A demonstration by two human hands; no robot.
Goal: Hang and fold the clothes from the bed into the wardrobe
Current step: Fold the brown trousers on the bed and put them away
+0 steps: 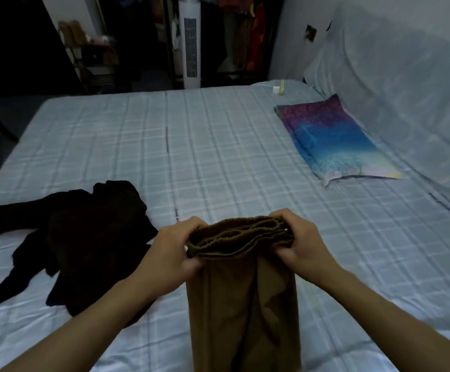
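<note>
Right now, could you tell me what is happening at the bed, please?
A person stands at the bed holding brown trousers up by the elastic waistband, the left hand and right hand gripping its two ends. A heap of black clothes lies unfolded on the sheet to the left. A colourful pillow lies at the far right.

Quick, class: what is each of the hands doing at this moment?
Left hand: closed, gripping the left end of the brown trousers' waistband.
Right hand: closed, gripping the waistband's right end.
</note>
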